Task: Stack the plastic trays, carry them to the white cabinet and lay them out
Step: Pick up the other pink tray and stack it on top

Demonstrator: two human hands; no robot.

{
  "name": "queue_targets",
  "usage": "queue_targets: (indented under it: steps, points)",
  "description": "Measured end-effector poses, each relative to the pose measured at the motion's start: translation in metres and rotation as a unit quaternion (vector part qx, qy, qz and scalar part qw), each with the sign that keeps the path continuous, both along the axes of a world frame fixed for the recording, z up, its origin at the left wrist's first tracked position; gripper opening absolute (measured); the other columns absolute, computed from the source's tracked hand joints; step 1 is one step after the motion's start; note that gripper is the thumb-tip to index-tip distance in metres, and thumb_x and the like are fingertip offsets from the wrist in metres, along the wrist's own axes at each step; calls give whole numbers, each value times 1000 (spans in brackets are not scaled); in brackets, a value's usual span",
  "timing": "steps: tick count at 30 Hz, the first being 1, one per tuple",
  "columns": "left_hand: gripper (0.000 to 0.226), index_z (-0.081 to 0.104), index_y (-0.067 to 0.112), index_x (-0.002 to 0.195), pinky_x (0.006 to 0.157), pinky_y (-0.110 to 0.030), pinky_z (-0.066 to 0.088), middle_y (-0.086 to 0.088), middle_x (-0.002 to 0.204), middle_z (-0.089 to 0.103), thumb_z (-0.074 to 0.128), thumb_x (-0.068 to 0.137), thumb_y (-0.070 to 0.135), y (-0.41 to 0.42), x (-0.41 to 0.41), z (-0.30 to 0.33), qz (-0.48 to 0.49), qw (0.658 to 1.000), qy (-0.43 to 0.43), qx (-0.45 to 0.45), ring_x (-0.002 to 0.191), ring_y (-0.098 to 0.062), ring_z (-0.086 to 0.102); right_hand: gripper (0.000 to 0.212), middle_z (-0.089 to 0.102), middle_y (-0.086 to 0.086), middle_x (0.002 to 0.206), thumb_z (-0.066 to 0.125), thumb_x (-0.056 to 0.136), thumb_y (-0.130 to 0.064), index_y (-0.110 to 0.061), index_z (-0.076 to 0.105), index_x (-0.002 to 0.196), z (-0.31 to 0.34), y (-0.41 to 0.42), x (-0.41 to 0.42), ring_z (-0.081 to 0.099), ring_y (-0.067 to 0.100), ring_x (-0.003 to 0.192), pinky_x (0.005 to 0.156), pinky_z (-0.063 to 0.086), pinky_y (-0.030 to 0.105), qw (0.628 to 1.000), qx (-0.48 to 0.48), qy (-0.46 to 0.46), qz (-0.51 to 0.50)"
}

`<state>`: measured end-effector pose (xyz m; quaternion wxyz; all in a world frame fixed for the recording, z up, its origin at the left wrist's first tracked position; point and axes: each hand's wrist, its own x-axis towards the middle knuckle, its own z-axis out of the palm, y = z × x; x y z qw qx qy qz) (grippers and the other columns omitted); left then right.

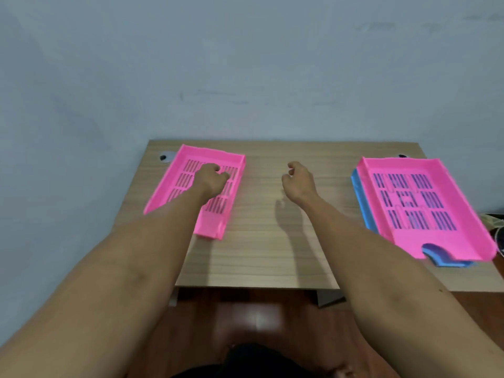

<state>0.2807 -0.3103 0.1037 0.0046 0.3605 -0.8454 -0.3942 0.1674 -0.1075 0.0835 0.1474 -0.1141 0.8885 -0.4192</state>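
Note:
A slotted pink plastic tray [212, 152] lies at an angle on the left part of the wooden table [267, 241]. My left hand [210, 180] is over the tray's floor with its fingers curled in, and it grips nothing. On the right a second pink tray [403, 160] sits stacked on a blue tray [365, 208], whose edge shows along the left side and at the front notch. My right hand [298, 181] hovers above the bare middle of the table, fingers loosely bent and apart, holding nothing.
The table stands against a pale blue wall. A cable hole [163, 157] is at its back left corner. Dark objects [493, 222] lie past the table's right edge. Brown floor [259, 317] shows below the front edge.

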Motion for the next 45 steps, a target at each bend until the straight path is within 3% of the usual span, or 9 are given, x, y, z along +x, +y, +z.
queue_targets:
  steps: [3, 7, 17, 25, 29, 32, 36, 40, 45]
  points:
    - [50, 45, 3, 148, 104, -42, 48, -17, 145, 56, 54, 102, 20, -44, 29, -7, 15, 1000, -3, 7, 124, -34, 60, 48, 61, 19, 139, 54, 97, -12, -5, 51, 144, -7, -43, 31, 56, 32, 130, 107, 43, 35, 1000, 2, -16, 5]
    - [40, 57, 1, 135, 96, -38, 54, -15, 131, 65, 54, 99, 19, -94, 62, -24, 35, 999, 0, 4, 103, -32, 65, 54, 53, 20, 149, 54, 98, -14, -3, 44, 150, -21, -86, 65, 51, 34, 137, 112, 42, 39, 998, 20, -38, 36]
    - [54, 40, -4, 147, 108, -43, 42, -25, 148, 50, 56, 100, 18, -155, 108, -76, 82, 995, -60, -1, 133, -41, 52, 45, 58, 21, 142, 59, 98, -9, -4, 46, 141, -85, -139, 104, 60, 37, 123, 105, 51, 47, 990, 59, -104, 72]
    - [51, 40, 0, 142, 97, -41, 48, -23, 141, 57, 58, 96, 16, -163, 127, -117, 97, 993, -64, 17, 124, -42, 58, 45, 65, 18, 131, 51, 96, 4, -7, 45, 139, -128, -151, 109, 66, 38, 114, 89, 54, 34, 987, 76, -131, 56]
    - [61, 33, -2, 152, 107, -42, 44, -25, 148, 51, 55, 99, 17, -155, 134, -124, 102, 992, -75, 21, 131, -41, 55, 38, 67, 16, 118, 38, 92, 6, -7, 53, 124, -131, -143, 100, 66, 35, 101, 88, 60, 50, 990, 92, -108, 5]
    - [59, 40, 1, 152, 113, -41, 43, -22, 147, 53, 56, 97, 16, -147, 135, -129, 93, 991, -80, 47, 132, -38, 55, 31, 66, 16, 116, 42, 95, 4, -5, 54, 123, -133, -133, 94, 62, 32, 95, 89, 58, 50, 990, 97, -98, -14]
    - [40, 62, 5, 130, 98, -38, 52, -17, 128, 68, 48, 93, 0, -130, 133, -132, 88, 989, -68, 98, 117, -37, 64, 30, 66, 17, 118, 46, 96, 3, -5, 52, 125, -133, -123, 91, 64, 35, 100, 91, 58, 52, 990, 92, -108, -23]
    - [39, 65, 3, 124, 91, -36, 51, -18, 125, 69, 44, 93, -5, -117, 129, -123, 105, 988, -47, 107, 115, -37, 65, 27, 67, 16, 118, 46, 97, 4, -4, 53, 122, -123, -118, 90, 67, 37, 104, 90, 59, 51, 989, 74, -117, -42]
    - [32, 67, 2, 123, 99, -44, 51, -19, 126, 69, 47, 98, -1, -102, 112, -83, 92, 991, -11, 94, 111, -35, 65, 29, 65, 13, 115, 45, 98, 5, -4, 53, 124, -93, -103, 82, 62, 29, 95, 84, 56, 38, 992, 44, -106, -58]
